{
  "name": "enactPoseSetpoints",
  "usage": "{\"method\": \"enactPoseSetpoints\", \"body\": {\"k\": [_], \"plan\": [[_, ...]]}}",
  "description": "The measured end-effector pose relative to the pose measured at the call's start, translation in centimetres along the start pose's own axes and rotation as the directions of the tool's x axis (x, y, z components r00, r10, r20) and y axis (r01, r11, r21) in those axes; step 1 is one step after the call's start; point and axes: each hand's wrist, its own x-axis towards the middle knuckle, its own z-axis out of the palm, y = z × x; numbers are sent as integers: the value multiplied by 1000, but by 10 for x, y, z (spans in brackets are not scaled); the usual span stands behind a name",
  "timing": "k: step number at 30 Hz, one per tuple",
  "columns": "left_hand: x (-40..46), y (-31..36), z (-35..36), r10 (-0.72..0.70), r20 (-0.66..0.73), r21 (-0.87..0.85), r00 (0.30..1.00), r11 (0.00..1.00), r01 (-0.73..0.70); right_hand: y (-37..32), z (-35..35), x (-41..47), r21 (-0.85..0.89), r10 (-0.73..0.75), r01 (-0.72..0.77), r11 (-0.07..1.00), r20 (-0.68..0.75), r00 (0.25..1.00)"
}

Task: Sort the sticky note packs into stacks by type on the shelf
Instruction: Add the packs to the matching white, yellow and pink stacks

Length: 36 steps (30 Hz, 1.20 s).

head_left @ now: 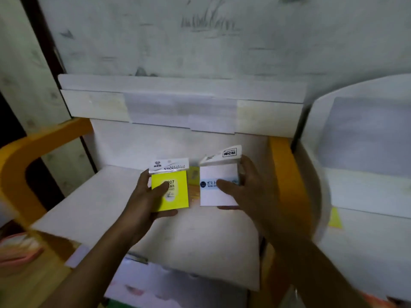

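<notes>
My left hand (148, 197) grips a yellow sticky note pack (175, 192) with a white "STICK NOTES" header, thumb on its face. My right hand (246, 190) holds a white sticky note pack (216, 174) with a blue label strip and a bent white header, thumb across the label. Both packs hover side by side just above the white shelf (89, 205). Between them, a further yellow pack (193, 175) peeks out behind; how it lies is hidden.
Orange side panels (287, 174) flank the shelf left and right, with a white back rail (178, 110) above. To the right stands another white shelf unit (367, 196) with a yellow slip (335, 218) on it. A pink object (20, 250) lies at lower left.
</notes>
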Motion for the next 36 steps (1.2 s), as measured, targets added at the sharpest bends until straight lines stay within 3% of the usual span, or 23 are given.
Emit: {"method": "enactPoseSetpoints", "body": {"k": [5,10,15,21,29,32,36], "plan": [[31,-26,-48,-90,-39,-9,995,996,89,40,39,9,77,181,-176,981,-63,982],[70,-33,-75,-109,-155,-53,982,993,102,61,57,49,118,193,-178,977,-130,973],[96,-31,-99,-137,-272,-34,953,991,133,77,81,96,116,219,-213,970,-43,975],[124,-25,-137,-136,-298,-17,945,990,138,90,127,137,128,245,-243,961,2,969],[176,-25,-165,-183,-246,-1,952,982,189,95,169,204,63,278,-272,960,-123,953],[193,-25,-172,-223,-164,48,961,971,234,100,178,216,29,284,-283,959,-161,945],[204,-27,-184,-253,-71,84,965,962,258,103,183,219,-255,123,-213,943,-327,937]]}}
